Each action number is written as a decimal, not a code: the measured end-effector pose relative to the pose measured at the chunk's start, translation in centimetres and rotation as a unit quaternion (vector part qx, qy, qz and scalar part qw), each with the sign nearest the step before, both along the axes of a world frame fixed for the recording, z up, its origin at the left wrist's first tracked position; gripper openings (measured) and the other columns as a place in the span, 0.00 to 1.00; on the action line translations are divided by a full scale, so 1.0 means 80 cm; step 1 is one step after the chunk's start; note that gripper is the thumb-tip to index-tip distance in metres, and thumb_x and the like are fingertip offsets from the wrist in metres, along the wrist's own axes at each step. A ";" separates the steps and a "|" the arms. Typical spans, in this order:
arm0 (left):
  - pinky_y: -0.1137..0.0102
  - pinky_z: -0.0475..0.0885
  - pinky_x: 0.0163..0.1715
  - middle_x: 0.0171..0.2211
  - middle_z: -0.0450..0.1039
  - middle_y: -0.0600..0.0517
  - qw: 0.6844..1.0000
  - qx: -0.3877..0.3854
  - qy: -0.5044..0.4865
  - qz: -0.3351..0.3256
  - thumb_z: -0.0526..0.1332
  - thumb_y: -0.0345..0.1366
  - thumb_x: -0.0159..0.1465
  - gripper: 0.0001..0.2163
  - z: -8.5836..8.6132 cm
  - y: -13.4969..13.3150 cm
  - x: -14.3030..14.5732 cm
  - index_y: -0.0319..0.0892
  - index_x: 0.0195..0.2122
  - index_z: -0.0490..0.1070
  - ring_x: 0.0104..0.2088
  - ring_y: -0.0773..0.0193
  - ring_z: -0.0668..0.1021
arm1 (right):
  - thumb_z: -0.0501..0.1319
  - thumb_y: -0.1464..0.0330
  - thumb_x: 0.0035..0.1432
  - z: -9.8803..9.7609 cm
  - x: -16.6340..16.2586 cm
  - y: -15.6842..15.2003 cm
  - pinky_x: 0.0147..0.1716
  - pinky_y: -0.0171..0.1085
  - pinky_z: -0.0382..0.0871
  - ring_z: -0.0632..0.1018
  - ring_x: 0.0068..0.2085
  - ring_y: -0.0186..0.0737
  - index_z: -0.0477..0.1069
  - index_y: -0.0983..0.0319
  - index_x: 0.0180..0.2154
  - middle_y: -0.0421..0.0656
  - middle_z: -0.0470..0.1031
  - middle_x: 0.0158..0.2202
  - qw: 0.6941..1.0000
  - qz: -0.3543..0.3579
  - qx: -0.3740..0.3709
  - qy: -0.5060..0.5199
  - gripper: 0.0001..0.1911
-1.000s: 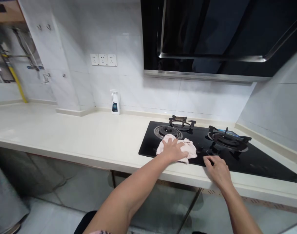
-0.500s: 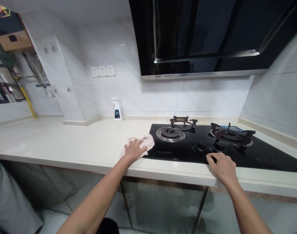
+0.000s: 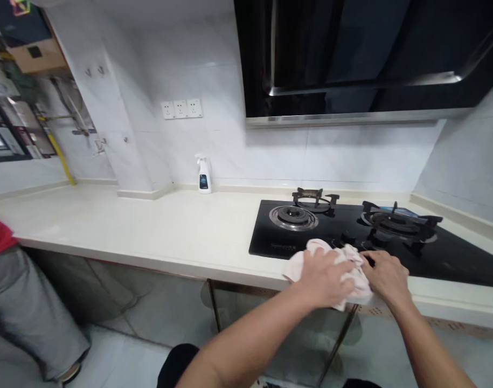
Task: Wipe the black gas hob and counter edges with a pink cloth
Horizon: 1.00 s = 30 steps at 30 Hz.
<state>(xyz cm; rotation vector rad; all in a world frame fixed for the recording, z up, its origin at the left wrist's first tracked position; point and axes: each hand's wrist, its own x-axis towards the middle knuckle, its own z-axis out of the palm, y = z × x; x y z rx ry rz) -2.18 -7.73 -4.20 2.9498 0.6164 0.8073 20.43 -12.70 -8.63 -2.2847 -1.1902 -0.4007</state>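
Note:
My left hand is closed on a bunched pale pink cloth at the front edge of the black gas stove. Part of the cloth hangs over the counter's edge. My right hand meets the cloth's right end with curled fingers that seem to pinch it; its fingertips are partly hidden. Behind both hands are the stove's knobs, partly covered by the cloth. The left burner has no pan support on it.
A removed pan support stands behind the left burner, while the right burner keeps its own. A white spray bottle is against the wall on the pale counter. The range hood hangs above. Another person in grey trousers stands at left.
My left hand has carried the cloth rightward from the counter left of the stove to my right hand. The view has shifted slightly left, showing more of the other person.

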 end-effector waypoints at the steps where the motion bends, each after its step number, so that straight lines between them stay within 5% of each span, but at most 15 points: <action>1: 0.49 0.66 0.50 0.58 0.72 0.47 1.000 0.009 -0.005 -0.013 0.53 0.51 0.72 0.21 -0.004 -0.011 0.015 0.57 0.62 0.72 0.54 0.47 0.70 | 0.47 0.57 0.65 -0.002 0.005 0.000 0.49 0.53 0.67 0.76 0.52 0.59 0.82 0.58 0.47 0.53 0.78 0.53 1.000 -0.003 -0.008 0.003 0.27; 4: 0.49 0.66 0.50 0.60 0.70 0.47 1.000 0.028 -0.009 -0.010 0.55 0.51 0.70 0.19 -0.013 -0.022 0.031 0.53 0.56 0.77 0.55 0.44 0.69 | 0.45 0.58 0.65 -0.006 0.017 0.001 0.48 0.53 0.69 0.76 0.52 0.61 0.82 0.60 0.49 0.55 0.78 0.53 1.000 -0.005 -0.018 0.011 0.29; 7: 0.50 0.67 0.50 0.65 0.67 0.49 0.998 0.053 -0.021 0.006 0.59 0.52 0.68 0.17 -0.020 -0.011 -0.003 0.51 0.49 0.80 0.58 0.44 0.68 | 0.45 0.55 0.66 -0.006 0.022 0.000 0.49 0.56 0.69 0.76 0.52 0.63 0.83 0.59 0.46 0.55 0.78 0.52 1.000 0.002 -0.015 0.011 0.30; 17: 0.51 0.67 0.58 0.62 0.71 0.40 0.983 0.112 -0.020 0.144 0.71 0.53 0.59 0.24 -0.018 0.103 -0.279 0.48 0.53 0.80 0.60 0.42 0.73 | 0.46 0.49 0.64 -0.003 0.016 0.001 0.51 0.58 0.69 0.75 0.54 0.63 0.83 0.55 0.44 0.52 0.77 0.53 0.999 0.009 -0.004 0.044 0.30; 23: 0.40 0.63 0.59 0.66 0.67 0.38 0.928 0.105 0.055 0.353 0.70 0.52 0.60 0.28 -0.011 0.149 -0.419 0.52 0.61 0.75 0.64 0.36 0.70 | 0.49 0.48 0.62 0.001 0.004 -0.003 0.49 0.60 0.69 0.73 0.53 0.66 0.83 0.55 0.42 0.52 0.76 0.53 0.999 0.013 0.028 0.029 0.28; 26: 0.45 0.66 0.57 0.63 0.68 0.35 0.916 0.132 0.061 0.373 0.69 0.52 0.61 0.26 -0.018 0.145 -0.438 0.50 0.59 0.77 0.61 0.37 0.71 | 0.50 0.47 0.62 0.001 0.001 -0.003 0.51 0.60 0.68 0.72 0.52 0.65 0.84 0.55 0.42 0.53 0.75 0.52 0.998 0.024 0.048 0.014 0.29; 30: 0.48 0.67 0.54 0.59 0.71 0.38 0.928 0.196 0.053 0.312 0.68 0.52 0.62 0.20 -0.035 0.117 -0.403 0.51 0.52 0.80 0.56 0.39 0.73 | 0.51 0.47 0.62 0.000 0.000 -0.001 0.53 0.59 0.67 0.71 0.51 0.63 0.83 0.56 0.41 0.54 0.74 0.51 0.998 0.033 0.059 0.005 0.28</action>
